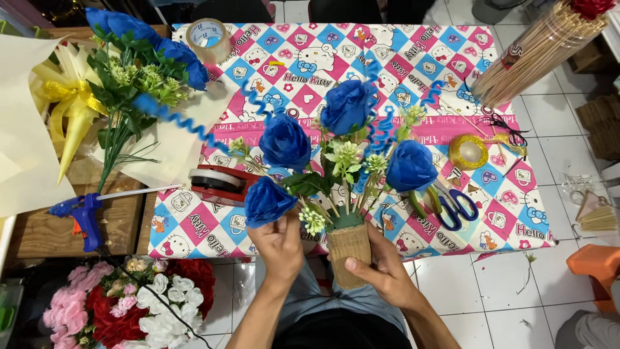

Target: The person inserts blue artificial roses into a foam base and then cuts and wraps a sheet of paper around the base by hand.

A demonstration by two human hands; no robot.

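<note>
blue scissors [456, 208], gold ribbon roll [468, 152], clear tape roll [208, 37], blue glue gun [82, 212]

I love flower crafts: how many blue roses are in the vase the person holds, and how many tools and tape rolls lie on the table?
Blue roses in the woven vase: 4
Tape rolls: 2
Tape dispenser: 1
Scissors: 1
Total: 8

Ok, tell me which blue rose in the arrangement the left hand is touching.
The lowest, leftmost blue rose: the left hand fingers touch beneath its bloom. The other three sit higher and untouched.
</note>
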